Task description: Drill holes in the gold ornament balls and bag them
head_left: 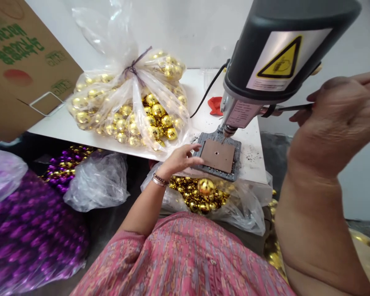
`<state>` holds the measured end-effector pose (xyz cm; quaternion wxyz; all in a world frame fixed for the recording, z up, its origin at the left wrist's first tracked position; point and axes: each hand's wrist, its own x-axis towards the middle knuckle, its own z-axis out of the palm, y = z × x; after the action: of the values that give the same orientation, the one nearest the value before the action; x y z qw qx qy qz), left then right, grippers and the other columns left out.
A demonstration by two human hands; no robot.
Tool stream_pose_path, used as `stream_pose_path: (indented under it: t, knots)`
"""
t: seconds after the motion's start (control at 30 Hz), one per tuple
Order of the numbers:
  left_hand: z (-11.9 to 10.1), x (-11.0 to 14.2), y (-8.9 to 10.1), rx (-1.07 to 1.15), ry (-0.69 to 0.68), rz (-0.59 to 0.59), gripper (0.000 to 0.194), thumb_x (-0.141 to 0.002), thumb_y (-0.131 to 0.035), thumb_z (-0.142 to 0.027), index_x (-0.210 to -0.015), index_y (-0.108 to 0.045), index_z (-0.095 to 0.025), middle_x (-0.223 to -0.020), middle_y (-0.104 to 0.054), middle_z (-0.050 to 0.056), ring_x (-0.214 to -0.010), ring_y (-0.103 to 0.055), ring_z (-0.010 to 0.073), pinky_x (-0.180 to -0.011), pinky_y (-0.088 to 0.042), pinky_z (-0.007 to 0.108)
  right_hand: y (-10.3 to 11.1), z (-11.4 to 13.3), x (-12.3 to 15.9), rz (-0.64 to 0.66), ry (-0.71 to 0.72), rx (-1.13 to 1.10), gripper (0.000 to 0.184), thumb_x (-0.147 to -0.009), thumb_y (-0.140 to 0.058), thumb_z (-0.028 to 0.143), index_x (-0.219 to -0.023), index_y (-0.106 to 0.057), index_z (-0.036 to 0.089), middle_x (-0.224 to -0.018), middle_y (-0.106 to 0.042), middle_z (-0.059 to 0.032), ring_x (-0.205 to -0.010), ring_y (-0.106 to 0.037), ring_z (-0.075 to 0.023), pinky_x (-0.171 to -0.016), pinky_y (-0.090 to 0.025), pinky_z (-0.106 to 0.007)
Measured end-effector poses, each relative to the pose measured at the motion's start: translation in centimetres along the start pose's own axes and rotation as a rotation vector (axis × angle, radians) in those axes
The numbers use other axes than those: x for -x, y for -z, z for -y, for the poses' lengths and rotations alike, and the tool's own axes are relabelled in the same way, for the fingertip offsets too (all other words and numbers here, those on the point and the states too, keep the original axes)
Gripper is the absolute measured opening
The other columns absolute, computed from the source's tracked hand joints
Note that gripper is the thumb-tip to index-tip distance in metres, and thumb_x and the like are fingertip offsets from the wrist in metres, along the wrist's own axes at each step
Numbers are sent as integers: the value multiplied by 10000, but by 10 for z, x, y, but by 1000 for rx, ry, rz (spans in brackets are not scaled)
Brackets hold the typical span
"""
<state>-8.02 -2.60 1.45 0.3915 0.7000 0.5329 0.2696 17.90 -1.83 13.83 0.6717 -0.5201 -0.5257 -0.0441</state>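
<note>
A dark bench drill press (283,57) with a yellow warning label stands on the white table. My right hand (342,115) is closed around its feed lever (296,107) on the right side. Under the drill's chuck (230,130), a brown square board (219,155) with a small hole lies on the grey metal base (238,150). My left hand (183,157) is at the board's left edge, fingers apart, with nothing held. Just below the base's front edge, a shiny gold ball (206,186) appears above an open plastic bag of gold balls (203,201).
A tied clear bag of gold balls (126,111) sits on the table (188,127), left of the drill. A cardboard box (27,74) leans at far left. Purple balls in a bag (33,234) stand below. A red scrap (215,106) and a black cord (208,89) lie behind.
</note>
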Motion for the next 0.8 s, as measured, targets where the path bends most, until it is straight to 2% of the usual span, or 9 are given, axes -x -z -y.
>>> stream_pose_path:
  t: [0.1, 0.17, 0.23, 0.3, 0.4, 0.57, 0.63, 0.7, 0.8]
  knots:
    - [9, -16, 21, -162, 144, -410, 358, -1012, -596, -224, -1336, -729, -153, -1293, -753, 159, -1153, -693, 247, -1053, -538, 378, 1, 3, 4, 13, -42, -10, 294, -1022, -409, 337, -781, -404, 169, -762, -405, 47, -624, -410, 8, -717, -325, -282]
    - [13, -29, 32, -325, 243, -564, 424, -994, -515, -108, -1374, -700, -133, -1362, -715, 203, -1324, -637, 296, -1160, -476, 415, 1, 7, 6, 26, -72, -33, 297, -1032, -368, 339, -787, -401, 175, -765, -393, 44, -619, -412, 9, -721, -324, -284]
    - [15, -39, 39, -463, 323, -539, 460, -958, -501, -66, -1375, -688, -121, -1391, -688, 232, -1359, -617, 343, -1165, -464, 452, 1, 8, 8, -1, -33, -64, 264, -1006, -386, 302, -774, -378, 178, -715, -365, 53, -588, -373, 4, -688, -292, -277]
    - [15, -46, 42, -562, 373, -435, 442, -945, -515, -83, -1349, -688, -126, -1400, -676, 242, -1293, -652, 379, -1094, -497, 476, 1, 8, 9, -11, -8, -62, 250, -980, -411, 296, -767, -374, 171, -698, -366, 62, -596, -363, 4, -684, -281, -272]
    - [12, -52, 38, -662, 419, -343, 457, -946, -535, -119, -1387, -651, -151, -1432, -661, 237, -1232, -687, 392, -1010, -520, 473, 1, 6, 10, 16, -16, -39, 275, -972, -413, 345, -776, -394, 154, -750, -416, 63, -671, -418, 4, -742, -323, -283]
    - [5, -47, 38, -669, 426, -362, 434, -911, -638, -158, -1345, -651, -147, -1318, -723, 226, -1213, -693, 384, -986, -516, 451, 2, 4, 9, 28, 17, -18, 301, -944, -454, 426, -786, -388, 178, -763, -448, 34, -666, -431, -30, -743, -361, -267]
    - [1, -36, 42, -556, 371, -430, 459, -873, -728, -221, -1321, -661, -147, -1225, -753, 189, -1171, -698, 356, -977, -527, 432, 2, 4, 7, 45, 23, 11, 312, -934, -445, 453, -788, -377, 186, -753, -448, 32, -643, -428, -38, -733, -359, -263]
    - [-4, -24, 44, -304, 284, -441, 476, -854, -771, -290, -1303, -671, -166, -1126, -768, 127, -1084, -711, 289, -929, -550, 378, 2, 4, 4, 51, 16, 23, 308, -917, -429, 464, -786, -375, 191, -735, -441, 27, -628, -425, -45, -729, -358, -268]
    - [-13, -13, 38, 237, 217, -251, 346, -908, -701, -375, -1204, -713, -198, -1066, -778, 85, -947, -712, 190, -821, -573, 297, 0, 5, 1, 40, 17, -4, 295, -892, -424, 468, -785, -370, 199, -730, -429, 13, -633, -413, -56, -731, -356, -279]
